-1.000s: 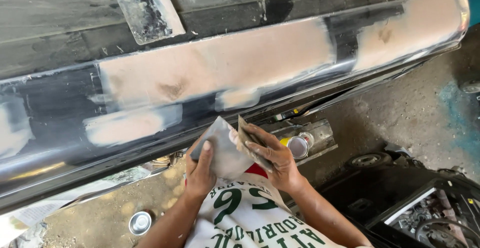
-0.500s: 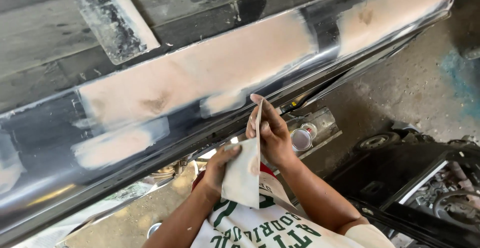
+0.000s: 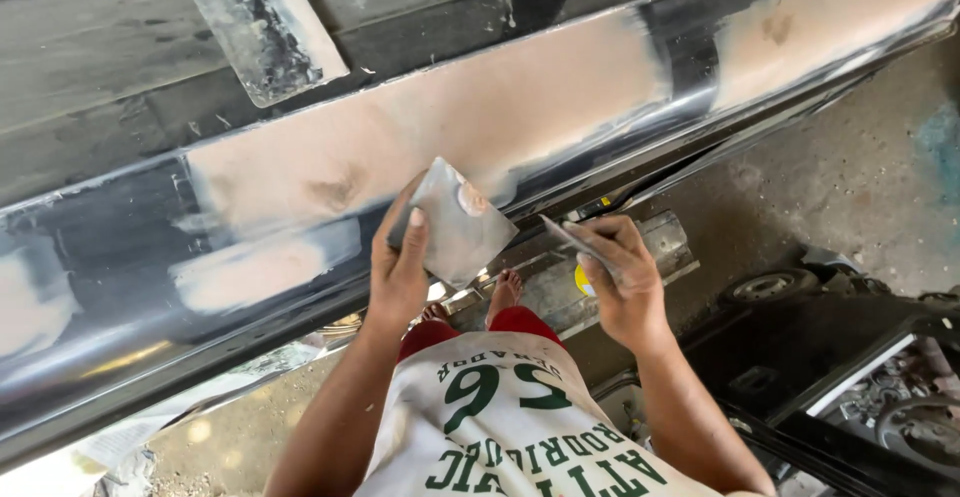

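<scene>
The left hand (image 3: 400, 267) grips a flat grey board (image 3: 455, 222) by its lower edge, tilted, with a small dab of filler (image 3: 470, 200) near its top corner, held just in front of the car panel (image 3: 420, 137). The right hand (image 3: 622, 282) is closed on a thin spreader (image 3: 565, 237), its blade pointing toward the board but apart from it.

The dab looks small and sits near the board's edge; a steeper tilt could let it slide off onto the person's legs or the floor (image 3: 830, 187). A careless swing of the blade could also gouge the sanded filler patches.

Half a second earlier both hands were together at the board, which hung edge-on and lower; now it faces up and the right hand has drawn away.
</scene>
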